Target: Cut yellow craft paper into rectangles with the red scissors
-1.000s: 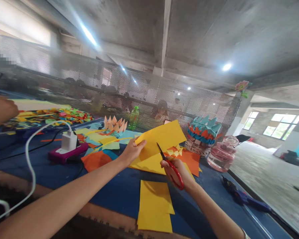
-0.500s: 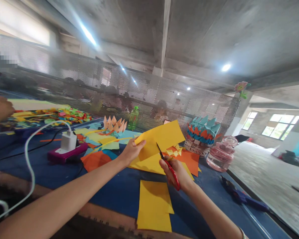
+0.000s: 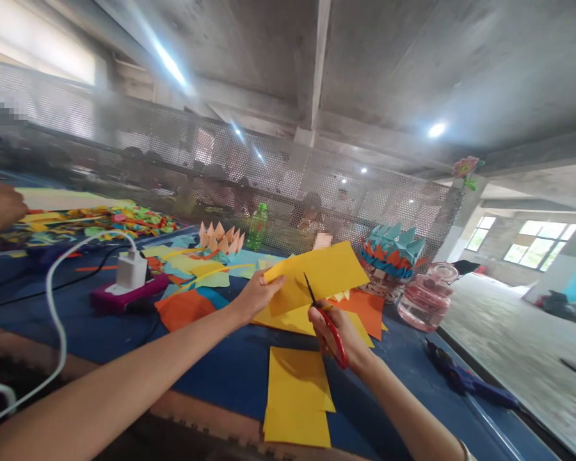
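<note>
My left hand (image 3: 256, 296) pinches the left edge of a yellow paper sheet (image 3: 333, 272) and holds it up over the blue table (image 3: 230, 371). In my right hand (image 3: 338, 333) are red-handled scissors (image 3: 327, 323), fingers through the loops, with the dark blades reaching up into the sheet's lower edge. More yellow paper (image 3: 288, 318) lies under the raised sheet. Cut yellow rectangles (image 3: 298, 397) are stacked on the table just in front of my right wrist.
Orange paper (image 3: 185, 308) and coloured scraps (image 3: 125, 221) lie to the left, with a white charger on a magenta box (image 3: 132, 282) and its cable. Paper crowns (image 3: 221, 240), a green bottle (image 3: 258, 226), a pink glass jar (image 3: 426, 298) and a glue gun (image 3: 461, 378) stand around. Another person's hand (image 3: 0, 206) shows far left.
The yellow sheet has tipped flatter and swung right in my left hand. The scissors stay in the sheet's lower edge, and their handles have drawn closer together.
</note>
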A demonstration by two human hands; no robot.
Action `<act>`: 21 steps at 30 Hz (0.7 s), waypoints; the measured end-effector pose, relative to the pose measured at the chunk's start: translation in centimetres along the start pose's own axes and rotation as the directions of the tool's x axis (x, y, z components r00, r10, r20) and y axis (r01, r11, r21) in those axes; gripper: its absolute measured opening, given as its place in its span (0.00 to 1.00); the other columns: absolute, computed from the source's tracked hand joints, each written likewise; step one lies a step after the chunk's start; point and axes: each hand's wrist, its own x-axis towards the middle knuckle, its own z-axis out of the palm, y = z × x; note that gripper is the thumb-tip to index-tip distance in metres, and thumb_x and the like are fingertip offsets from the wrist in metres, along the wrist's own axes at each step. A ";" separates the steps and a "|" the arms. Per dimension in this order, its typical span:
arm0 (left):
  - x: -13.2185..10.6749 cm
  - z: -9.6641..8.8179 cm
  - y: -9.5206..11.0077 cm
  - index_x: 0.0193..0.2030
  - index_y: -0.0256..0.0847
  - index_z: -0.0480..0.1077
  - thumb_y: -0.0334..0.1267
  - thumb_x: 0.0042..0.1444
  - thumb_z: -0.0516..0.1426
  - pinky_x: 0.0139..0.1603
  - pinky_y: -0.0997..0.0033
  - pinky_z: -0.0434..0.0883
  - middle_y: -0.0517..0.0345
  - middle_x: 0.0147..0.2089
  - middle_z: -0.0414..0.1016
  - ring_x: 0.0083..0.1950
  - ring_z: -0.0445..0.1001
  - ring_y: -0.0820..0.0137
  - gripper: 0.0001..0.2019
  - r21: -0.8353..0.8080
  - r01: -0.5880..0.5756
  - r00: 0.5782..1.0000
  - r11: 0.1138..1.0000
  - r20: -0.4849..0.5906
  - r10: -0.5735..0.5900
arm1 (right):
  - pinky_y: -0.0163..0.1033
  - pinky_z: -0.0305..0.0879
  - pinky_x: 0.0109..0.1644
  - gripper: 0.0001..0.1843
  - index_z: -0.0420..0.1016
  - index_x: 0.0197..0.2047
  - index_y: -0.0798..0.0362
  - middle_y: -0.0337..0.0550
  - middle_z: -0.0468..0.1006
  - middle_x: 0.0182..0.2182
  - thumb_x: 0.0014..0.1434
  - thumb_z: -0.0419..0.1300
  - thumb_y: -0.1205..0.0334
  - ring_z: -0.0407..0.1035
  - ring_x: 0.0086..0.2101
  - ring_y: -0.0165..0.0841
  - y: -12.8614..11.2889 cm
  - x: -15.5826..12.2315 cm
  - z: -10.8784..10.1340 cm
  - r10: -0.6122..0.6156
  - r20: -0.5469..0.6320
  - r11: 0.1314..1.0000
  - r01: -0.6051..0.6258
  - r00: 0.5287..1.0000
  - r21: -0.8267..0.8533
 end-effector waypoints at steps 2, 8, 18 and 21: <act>-0.1 0.1 0.1 0.38 0.36 0.74 0.47 0.41 0.63 0.39 0.64 0.71 0.52 0.35 0.79 0.36 0.77 0.60 0.19 -0.010 0.015 1.000 1.000 0.012 -0.015 | 0.31 0.53 0.13 0.21 0.61 0.27 0.51 0.31 0.62 0.12 0.54 0.56 0.42 0.57 0.11 0.26 0.0 0.0 0.0 0.012 -0.006 1.000 -0.012 1.000 -0.005; -0.3 0.3 0.4 0.34 0.36 0.75 0.47 0.40 0.64 0.38 0.65 0.71 0.54 0.32 0.79 0.35 0.77 0.61 0.18 -0.014 0.044 0.999 0.999 -0.013 -0.044 | 0.32 0.50 0.14 0.21 0.61 0.27 0.51 0.32 0.61 0.12 0.54 0.56 0.42 0.56 0.12 0.26 0.6 0.1 0.1 0.012 -0.049 1.000 -0.012 0.999 -0.004; -0.2 0.3 0.3 0.36 0.35 0.75 0.47 0.40 0.64 0.39 0.64 0.71 0.52 0.34 0.80 0.36 0.77 0.59 0.19 -0.033 0.042 0.999 0.999 -0.005 -0.042 | 0.33 0.46 0.17 0.19 0.60 0.25 0.51 0.32 0.59 0.12 0.53 0.56 0.45 0.54 0.14 0.26 1.5 0.7 0.6 0.009 -0.126 0.999 -0.013 0.992 -0.032; -0.2 0.2 0.2 0.36 0.35 0.75 0.47 0.40 0.64 0.39 0.63 0.71 0.51 0.34 0.80 0.35 0.77 0.60 0.19 -0.042 0.059 0.998 0.997 0.003 -0.059 | 0.33 0.46 0.17 0.18 0.60 0.25 0.51 0.32 0.58 0.12 0.53 0.57 0.45 0.54 0.14 0.26 1.3 0.7 0.6 0.013 -0.138 1.000 -0.014 0.990 -0.007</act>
